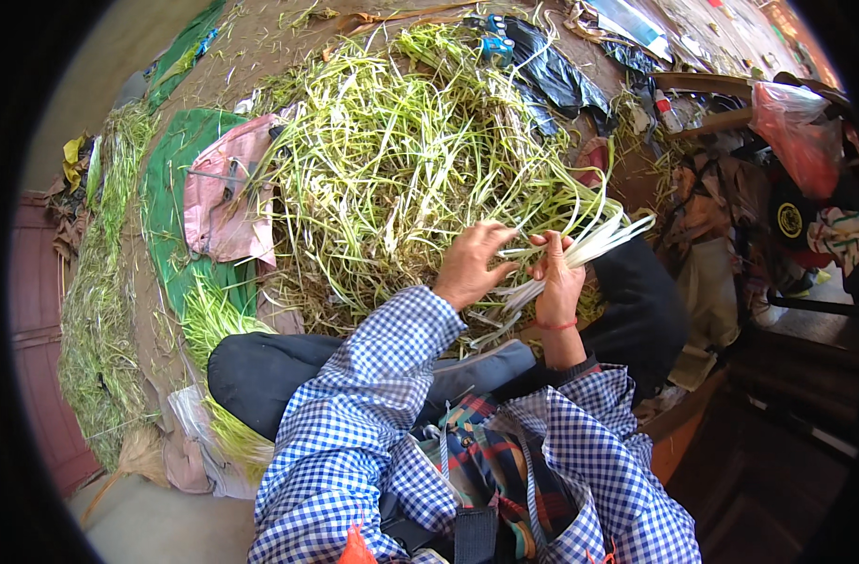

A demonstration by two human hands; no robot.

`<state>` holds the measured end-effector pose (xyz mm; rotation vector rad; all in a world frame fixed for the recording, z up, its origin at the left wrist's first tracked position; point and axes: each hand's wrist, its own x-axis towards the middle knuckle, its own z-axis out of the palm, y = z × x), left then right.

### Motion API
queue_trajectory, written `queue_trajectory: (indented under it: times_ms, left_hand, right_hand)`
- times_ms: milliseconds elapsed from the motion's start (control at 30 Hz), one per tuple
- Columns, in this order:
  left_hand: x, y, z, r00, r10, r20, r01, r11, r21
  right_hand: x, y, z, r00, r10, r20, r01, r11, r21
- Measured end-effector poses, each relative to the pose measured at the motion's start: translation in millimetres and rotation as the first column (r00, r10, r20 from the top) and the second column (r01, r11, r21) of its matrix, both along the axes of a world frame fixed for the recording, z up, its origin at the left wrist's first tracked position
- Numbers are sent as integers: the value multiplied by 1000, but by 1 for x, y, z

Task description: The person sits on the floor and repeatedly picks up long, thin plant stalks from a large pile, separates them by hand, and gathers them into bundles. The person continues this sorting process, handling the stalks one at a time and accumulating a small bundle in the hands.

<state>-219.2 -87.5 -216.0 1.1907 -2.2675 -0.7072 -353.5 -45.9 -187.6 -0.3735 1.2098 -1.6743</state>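
A bundle of long pale stalks [602, 240], white at one end and yellow-green at the other, is held in my right hand [562, 271]. The white ends stick out to the right, and green leaves curve back over the heap. My left hand [475, 262] is just left of it, fingers spread and thumb apart, with no stalk plainly gripped. Below the hands, more white stalks [521, 292] hang between my knees. A large loose heap of yellow-green leaves and stalks [401, 162] lies right before me, drier and browner at its near edge.
Left of the heap are a pink cloth [228, 194] and a green sheet [169, 162]. Sorted green stalks [214, 317] lie by my left knee, near a straw broom [140, 451]. Black plastic [553, 67] lies beyond. A red plastic bag [799, 134] hangs at right.
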Motion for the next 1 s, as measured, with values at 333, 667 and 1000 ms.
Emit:
queue_trajectory:
  times_ms: [333,667,1000]
  left_hand:
    - [15,34,26,961,-274,-39,270,959,-92]
    - [110,35,2,740,-174,649,97,983,154]
    - [14,35,73,961,-128,-244,224,879,422]
  right_hand:
    - [-52,9,44,978,-109,180,126,988,-89]
    - [-73,26,63,949,48,311,29,971,-238]
    - [-46,29,75,925,189,330,-116,967,-229]
